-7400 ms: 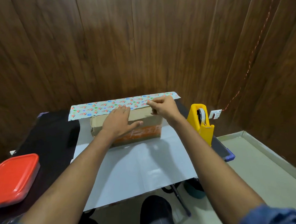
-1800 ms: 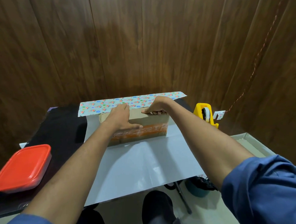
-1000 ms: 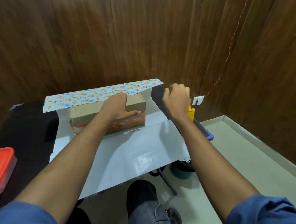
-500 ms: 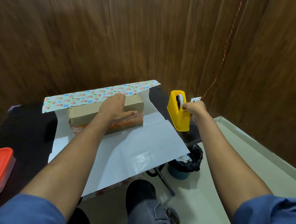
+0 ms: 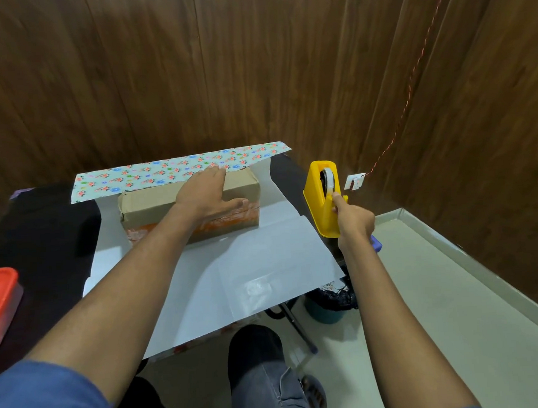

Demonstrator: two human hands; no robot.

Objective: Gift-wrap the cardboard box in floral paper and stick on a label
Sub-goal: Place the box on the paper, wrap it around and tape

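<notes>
one box (image 5: 155, 206); one tape dispenser (image 5: 319, 201)

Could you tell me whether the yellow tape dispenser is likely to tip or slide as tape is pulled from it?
The tape dispenser looks tall and narrow, so it may tip. It stands near the table edge and only the right hand is at it, so it could slide.

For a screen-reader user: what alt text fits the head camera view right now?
A person's left hand presses the floral wrapping paper onto a brown cardboard box while the right hand pinches tape at a yellow tape dispenser. A red-lidded plastic container sits at the black table's left edge.
</notes>
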